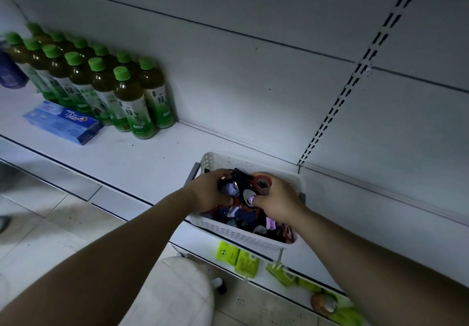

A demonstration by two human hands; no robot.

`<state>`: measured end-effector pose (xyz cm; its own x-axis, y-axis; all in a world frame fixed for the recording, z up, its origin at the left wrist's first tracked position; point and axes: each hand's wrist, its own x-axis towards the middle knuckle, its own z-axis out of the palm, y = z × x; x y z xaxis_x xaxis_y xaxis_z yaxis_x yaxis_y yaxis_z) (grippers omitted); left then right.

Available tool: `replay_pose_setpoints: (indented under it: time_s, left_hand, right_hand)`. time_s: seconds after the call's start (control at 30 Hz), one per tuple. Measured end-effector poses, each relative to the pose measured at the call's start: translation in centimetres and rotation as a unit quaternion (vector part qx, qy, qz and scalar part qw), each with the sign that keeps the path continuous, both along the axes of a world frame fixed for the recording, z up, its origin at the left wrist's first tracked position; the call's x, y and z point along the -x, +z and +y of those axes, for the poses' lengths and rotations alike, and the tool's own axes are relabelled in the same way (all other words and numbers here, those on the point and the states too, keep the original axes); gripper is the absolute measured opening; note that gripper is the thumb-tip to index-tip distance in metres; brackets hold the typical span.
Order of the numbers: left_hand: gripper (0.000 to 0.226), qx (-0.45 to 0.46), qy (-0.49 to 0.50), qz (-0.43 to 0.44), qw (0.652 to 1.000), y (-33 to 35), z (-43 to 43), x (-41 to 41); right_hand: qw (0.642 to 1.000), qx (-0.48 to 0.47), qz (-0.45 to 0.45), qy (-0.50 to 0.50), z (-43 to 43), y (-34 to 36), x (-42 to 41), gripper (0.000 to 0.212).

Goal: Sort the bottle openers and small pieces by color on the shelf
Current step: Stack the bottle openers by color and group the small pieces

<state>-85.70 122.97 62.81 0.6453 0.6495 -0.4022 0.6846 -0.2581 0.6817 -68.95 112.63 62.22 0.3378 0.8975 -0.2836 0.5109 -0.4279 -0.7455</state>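
A white basket [228, 232] of mixed openers and small pieces was seen on the shelf [142, 155]. Over it, a black opener [241, 178] was gripped by the left hand [210, 191] and a red opener [262, 182] by the right hand [276, 199] (a purple piece [250, 200] showed between them). Green-capped bottles [121, 92] were stood well to the left.

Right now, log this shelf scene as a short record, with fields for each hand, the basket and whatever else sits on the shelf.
left hand: grips a black bottle opener over the basket
right hand: grips a red bottle opener, close beside the left hand
basket: white, perforated, at the front edge of the shelf, holding mixed dark, red and purple pieces
sorting: no colour groups laid out on the shelf yet
other items: green tea bottles in rows at far left; a blue Crest toothpaste box lying in front of them
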Motion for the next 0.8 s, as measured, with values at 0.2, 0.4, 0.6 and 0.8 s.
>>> replay_pose_setpoints:
  time_s: [0.2, 0.4, 0.6, 0.8]
  left_hand:
    - [0.063, -0.005, 0.018, -0.014, 1.0, 0.1, -0.2, -0.1]
    - [0.052, -0.017, 0.059, -0.062, 0.996, 0.6, -1.0, 0.0]
    - [0.043, 0.014, 0.1, -0.095, 0.99, 0.5, -1.4, 0.6]
    - [0.041, 0.022, 0.142, -0.116, 0.983, 0.5, -1.7, 0.7]
  right_hand:
    - [1.0, -0.022, -0.011, -0.01, -0.1, 0.3, 0.2, 0.028]
    - [0.993, -0.078, -0.028, -0.081, -0.6, 0.3, -0.2, 0.014]
    - [0.984, -0.103, 0.013, -0.148, -1.0, 0.9, 0.0, 0.007]
    - [0.974, -0.136, 0.046, -0.175, -0.9, 2.2, 0.1, 0.012]
